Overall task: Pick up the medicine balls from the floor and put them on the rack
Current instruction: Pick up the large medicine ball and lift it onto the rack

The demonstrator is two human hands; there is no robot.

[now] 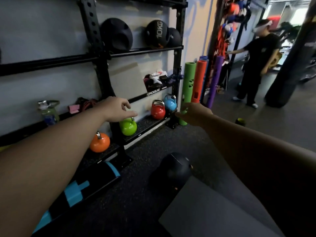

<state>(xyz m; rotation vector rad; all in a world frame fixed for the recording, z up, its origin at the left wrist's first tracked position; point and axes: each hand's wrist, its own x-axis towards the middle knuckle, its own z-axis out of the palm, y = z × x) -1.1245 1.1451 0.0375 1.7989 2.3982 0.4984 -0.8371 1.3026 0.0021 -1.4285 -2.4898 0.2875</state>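
On the dark rubber floor (140,194) at about 6 o'clock from frame centre, one black medicine ball (172,170) is lying, just beside a grey mat (213,211) whose corner is reaching toward it from 5 o'clock. Neither hand is touching this ball.

Both arms are extending forward, empty. The left hand (118,109) is hovering at 10 o'clock of the floor ball, fingers loosely spread and slightly curled, gripping nothing; it is overlapping the handle of the green kettlebell (128,126) in view, and contact cannot be told. The right hand (193,113) is hovering at 12 o'clock of the floor ball, fingers relaxed and unclenched, holding nothing, in front of the green foam tube (188,79).

The black storage rack (100,53) is filling the 9 to 12 o'clock region. On its upper rails three black medicine balls are sitting: a plain one (117,34), one marked 10KG (156,34), and a third (174,37) touching it at 3 o'clock.

On the bottom shelf an orange kettlebell (100,142), the green one, a red kettlebell (158,110) and a blue kettlebell (170,102) are standing in a row. A water bottle (48,111) is standing on the middle shelf at 9 o'clock.

At 2 o'clock, well apart, a person in black (256,57) wearing a headset is standing by a second rack. An orange tube (199,81) and a purple tube (214,81) are standing upright beside the green one.
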